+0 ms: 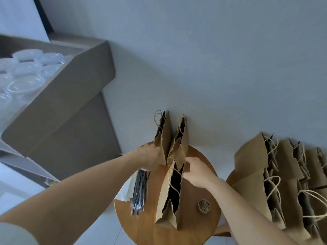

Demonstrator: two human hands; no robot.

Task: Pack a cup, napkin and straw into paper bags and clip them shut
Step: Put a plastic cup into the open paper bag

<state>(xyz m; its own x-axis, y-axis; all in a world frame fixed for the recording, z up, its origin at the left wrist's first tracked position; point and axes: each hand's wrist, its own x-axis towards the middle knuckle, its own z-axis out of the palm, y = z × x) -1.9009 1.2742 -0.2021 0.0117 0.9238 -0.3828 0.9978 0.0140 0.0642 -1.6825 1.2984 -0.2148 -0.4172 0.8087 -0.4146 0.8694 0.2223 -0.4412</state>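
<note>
Left hand (150, 157) and right hand (196, 171) hold an open paper bag (165, 200) upright.

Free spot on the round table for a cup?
Bare wood between straws and open bag, and along the near table rim below the clip tub. Far side crowded: left hand grips the far bags, right hand pinches the open bag.

Three centre bags (165, 211) (roughly eight cups (28, 68))

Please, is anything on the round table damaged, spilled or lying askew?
Nothing is spilled. Only the near bag looks rough: its open rim is creased and uneven. The straws lie in a bundle near the left edge of the table.
</note>
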